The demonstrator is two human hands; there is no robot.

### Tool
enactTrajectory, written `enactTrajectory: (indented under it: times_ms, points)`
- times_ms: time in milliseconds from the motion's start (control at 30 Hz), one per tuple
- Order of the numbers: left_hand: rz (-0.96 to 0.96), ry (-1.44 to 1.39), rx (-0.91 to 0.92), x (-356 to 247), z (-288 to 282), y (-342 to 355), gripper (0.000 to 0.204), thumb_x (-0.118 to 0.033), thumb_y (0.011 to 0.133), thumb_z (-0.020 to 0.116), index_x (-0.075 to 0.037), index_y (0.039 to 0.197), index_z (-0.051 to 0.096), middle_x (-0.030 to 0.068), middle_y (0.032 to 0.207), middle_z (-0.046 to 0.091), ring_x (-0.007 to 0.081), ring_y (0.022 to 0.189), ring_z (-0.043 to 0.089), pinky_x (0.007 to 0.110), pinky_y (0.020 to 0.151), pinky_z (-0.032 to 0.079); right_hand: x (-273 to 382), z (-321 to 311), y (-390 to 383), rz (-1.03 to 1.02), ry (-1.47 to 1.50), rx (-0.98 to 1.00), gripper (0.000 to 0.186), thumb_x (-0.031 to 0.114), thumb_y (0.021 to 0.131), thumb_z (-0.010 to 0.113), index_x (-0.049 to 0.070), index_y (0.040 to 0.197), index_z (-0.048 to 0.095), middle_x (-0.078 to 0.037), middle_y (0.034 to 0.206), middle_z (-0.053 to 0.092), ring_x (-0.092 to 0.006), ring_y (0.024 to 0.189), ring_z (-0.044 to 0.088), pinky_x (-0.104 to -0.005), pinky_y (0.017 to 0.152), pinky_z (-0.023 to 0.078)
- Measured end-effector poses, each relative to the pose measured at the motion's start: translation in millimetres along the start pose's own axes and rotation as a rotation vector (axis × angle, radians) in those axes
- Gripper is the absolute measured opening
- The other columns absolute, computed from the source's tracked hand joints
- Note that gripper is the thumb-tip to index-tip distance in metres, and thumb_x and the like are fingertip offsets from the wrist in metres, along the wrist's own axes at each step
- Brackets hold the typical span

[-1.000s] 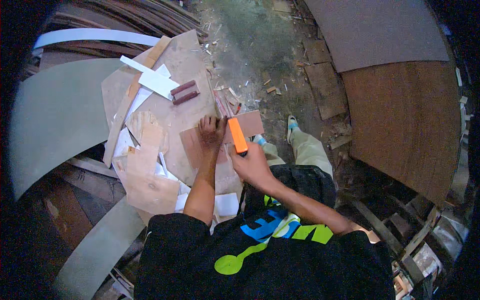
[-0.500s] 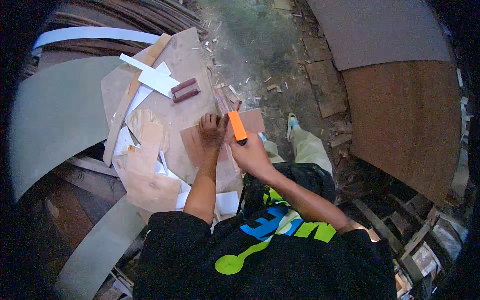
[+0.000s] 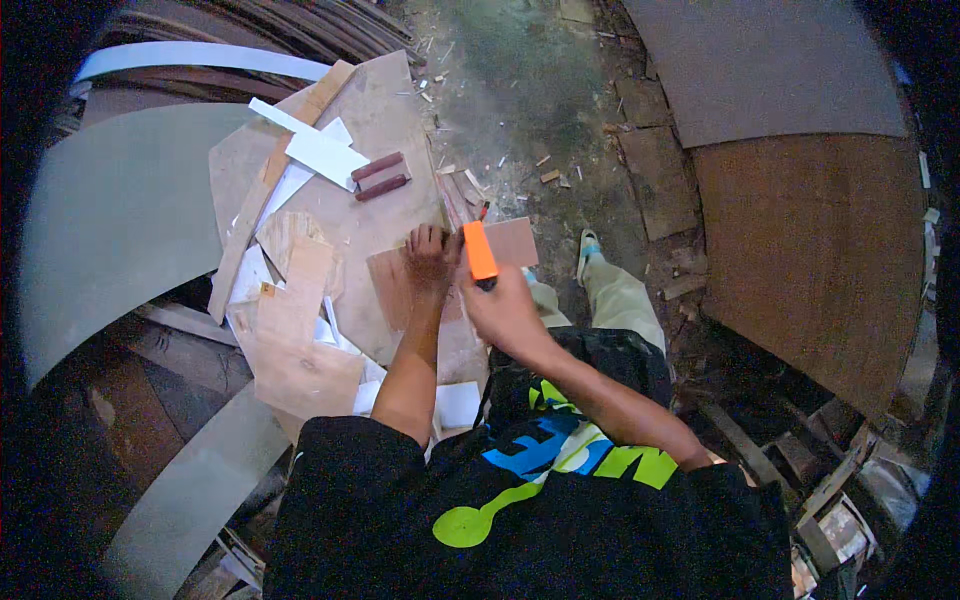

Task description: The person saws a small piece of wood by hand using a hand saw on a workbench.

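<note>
A thin brown sheet (image 3: 388,285) lies on the plywood work board, its right part (image 3: 514,243) extending past the board's edge. My left hand (image 3: 430,265) presses down on this sheet with fingers spread, gripping nothing. Close beside it, my right hand (image 3: 505,305) is closed round an orange tool (image 3: 479,250) with a black end, which looks like a utility knife. Its working end is hidden by my hands. A small dark, red-marked tip (image 3: 485,210) shows just beyond the tool; I cannot tell what it belongs to.
The plywood board (image 3: 385,120) carries two dark red bars (image 3: 380,176), white offcuts (image 3: 325,158), a long wood strip (image 3: 262,185) and plywood scraps (image 3: 300,295). Large sheets (image 3: 800,240) stand at the right. Wood chips litter the floor (image 3: 520,110).
The board and its contents appear shifted slightly right in the view. Both hands keep nearly the same place on the sheet, with the orange tool still in my right hand.
</note>
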State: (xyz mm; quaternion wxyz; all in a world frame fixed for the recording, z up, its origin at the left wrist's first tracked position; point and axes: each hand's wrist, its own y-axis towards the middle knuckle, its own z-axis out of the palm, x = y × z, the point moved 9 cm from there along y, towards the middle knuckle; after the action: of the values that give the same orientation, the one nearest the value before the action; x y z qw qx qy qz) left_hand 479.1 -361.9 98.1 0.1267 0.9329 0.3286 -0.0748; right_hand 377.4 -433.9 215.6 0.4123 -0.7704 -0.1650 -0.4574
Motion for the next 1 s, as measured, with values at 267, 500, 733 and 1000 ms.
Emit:
enactTrajectory:
  times_ms: [267, 500, 733, 1000]
  points:
    - [-0.013, -0.014, 0.103, 1, 6, -2, 0.028, -0.033, 0.073, 0.059, -0.006, 0.070, 0.052, 0.0089, 0.074, 0.049, 0.0271, 0.074, 0.047, 0.039, 0.065, 0.037, -9, 1, -2, 0.108, 0.072, 0.021, 0.029, 0.025, 0.080, 0.054, -0.001, 0.068, 0.053, -0.003, 0.046, 0.047, -0.0098, 0.036, 0.042, -0.0302, 0.033, 0.034]
    - [-0.044, -0.082, 0.034, -2, -7, 1, 0.025, -0.030, 0.074, 0.058, -0.006, 0.070, 0.052, 0.0093, 0.075, 0.048, 0.0278, 0.073, 0.046, 0.038, 0.066, 0.037, 9, -3, -7, -0.067, 0.077, -0.047, 0.025, 0.023, 0.081, 0.053, 0.001, 0.070, 0.051, -0.004, 0.047, 0.048, -0.0111, 0.035, 0.042, -0.0288, 0.033, 0.033]
    - [0.004, -0.052, -0.033, -5, -12, -2, 0.022, -0.028, 0.073, 0.058, -0.006, 0.071, 0.052, 0.0100, 0.075, 0.048, 0.0278, 0.074, 0.047, 0.038, 0.069, 0.037, -1, -5, -9, 0.027, 0.058, 0.024, 0.025, 0.022, 0.080, 0.052, -0.002, 0.079, 0.055, -0.006, 0.053, 0.052, -0.0122, 0.041, 0.048, -0.0298, 0.040, 0.038]
    - [0.001, -0.063, -0.034, -4, -13, -2, 0.024, -0.029, 0.074, 0.058, -0.006, 0.071, 0.052, 0.0104, 0.075, 0.049, 0.0279, 0.075, 0.048, 0.039, 0.068, 0.038, 0, -7, -1, 0.038, 0.022, -0.054, 0.025, 0.020, 0.077, 0.055, -0.005, 0.074, 0.053, -0.010, 0.054, 0.052, -0.0117, 0.052, 0.049, -0.0327, 0.048, 0.040]
